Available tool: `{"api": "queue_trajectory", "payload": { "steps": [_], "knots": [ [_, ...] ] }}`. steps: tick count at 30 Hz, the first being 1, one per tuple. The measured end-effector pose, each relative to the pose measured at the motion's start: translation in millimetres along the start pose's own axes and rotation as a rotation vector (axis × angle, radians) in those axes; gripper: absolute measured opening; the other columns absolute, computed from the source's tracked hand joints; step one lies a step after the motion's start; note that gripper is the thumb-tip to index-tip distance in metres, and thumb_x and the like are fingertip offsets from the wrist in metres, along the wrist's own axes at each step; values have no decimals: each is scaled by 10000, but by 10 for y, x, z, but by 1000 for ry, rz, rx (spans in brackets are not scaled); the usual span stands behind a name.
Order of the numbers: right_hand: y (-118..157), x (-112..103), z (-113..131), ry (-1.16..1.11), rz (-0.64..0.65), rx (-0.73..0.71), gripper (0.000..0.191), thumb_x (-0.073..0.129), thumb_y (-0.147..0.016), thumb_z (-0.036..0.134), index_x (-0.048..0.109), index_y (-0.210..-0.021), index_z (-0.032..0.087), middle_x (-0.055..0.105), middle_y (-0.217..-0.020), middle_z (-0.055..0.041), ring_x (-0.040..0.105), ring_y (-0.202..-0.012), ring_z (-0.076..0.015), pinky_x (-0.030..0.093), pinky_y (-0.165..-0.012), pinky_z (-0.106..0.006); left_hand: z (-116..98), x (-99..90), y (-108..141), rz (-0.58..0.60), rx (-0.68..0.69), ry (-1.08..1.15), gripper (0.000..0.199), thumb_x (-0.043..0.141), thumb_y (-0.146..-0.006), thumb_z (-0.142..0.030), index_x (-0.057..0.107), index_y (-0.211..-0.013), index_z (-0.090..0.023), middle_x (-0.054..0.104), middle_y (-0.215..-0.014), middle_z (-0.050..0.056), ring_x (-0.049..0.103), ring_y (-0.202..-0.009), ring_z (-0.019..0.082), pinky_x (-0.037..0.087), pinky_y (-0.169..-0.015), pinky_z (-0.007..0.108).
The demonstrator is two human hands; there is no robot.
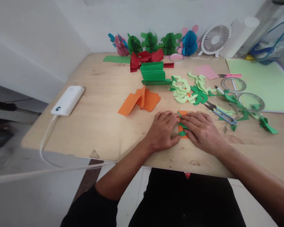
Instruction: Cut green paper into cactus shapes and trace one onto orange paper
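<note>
A small orange paper strip lies on the table near its front edge, with a green paper cut-out on top of it. My right hand rests over the strip's right side, fingers stretched flat across the cut-out and covering part of it. From the left, my left hand touches the strip's edge, its fingers slightly bent and thumb apart. Beyond my left hand sit folded orange paper pieces. Light green cut-outs and dark green cut-outs are piled just past my right hand.
Thread snips and tape rolls lie at right beside a pale green sheet. Green folded paper and red folded paper sit farther back. A fan stands by the wall; a cabled white power bank lies left.
</note>
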State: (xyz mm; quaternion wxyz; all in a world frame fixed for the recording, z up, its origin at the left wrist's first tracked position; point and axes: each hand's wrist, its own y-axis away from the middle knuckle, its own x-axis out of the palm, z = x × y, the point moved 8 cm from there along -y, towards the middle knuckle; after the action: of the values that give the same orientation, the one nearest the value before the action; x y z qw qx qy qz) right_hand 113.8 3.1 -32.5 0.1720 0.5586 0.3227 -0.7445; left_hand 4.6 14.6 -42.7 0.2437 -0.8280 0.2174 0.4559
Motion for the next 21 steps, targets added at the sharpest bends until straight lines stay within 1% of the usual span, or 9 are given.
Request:
{"api": "queue_trajectory", "payload": {
  "steps": [10,16,21],
  "knots": [
    [3,-15,13,17,-16,1,319,493,-926,255,625,-1198,153,653,-1248,-90,526,-1172,-275,334,-988,-452,-9,0,5,-11,16,0,392,566,-763,-354,559,-1109,-169,550,-1351,100,384,-1307,305,273,-1079,476],
    [5,-19,13,11,-26,1,310,500,-919,250,637,-1185,167,661,-1226,-98,532,-1158,-277,336,-982,-456,-10,6,2,13,13,-1,376,566,-767,-367,573,-1094,-182,543,-1364,93,374,-1313,303,268,-1077,482],
    [6,-22,17,10,-23,-4,314,503,-919,250,638,-1182,144,661,-1228,-102,529,-1158,-283,340,-985,-463,-15,9,0,27,16,-10,386,561,-777,-380,585,-1109,-184,542,-1367,85,374,-1312,300,263,-1079,478]
  ]
}}
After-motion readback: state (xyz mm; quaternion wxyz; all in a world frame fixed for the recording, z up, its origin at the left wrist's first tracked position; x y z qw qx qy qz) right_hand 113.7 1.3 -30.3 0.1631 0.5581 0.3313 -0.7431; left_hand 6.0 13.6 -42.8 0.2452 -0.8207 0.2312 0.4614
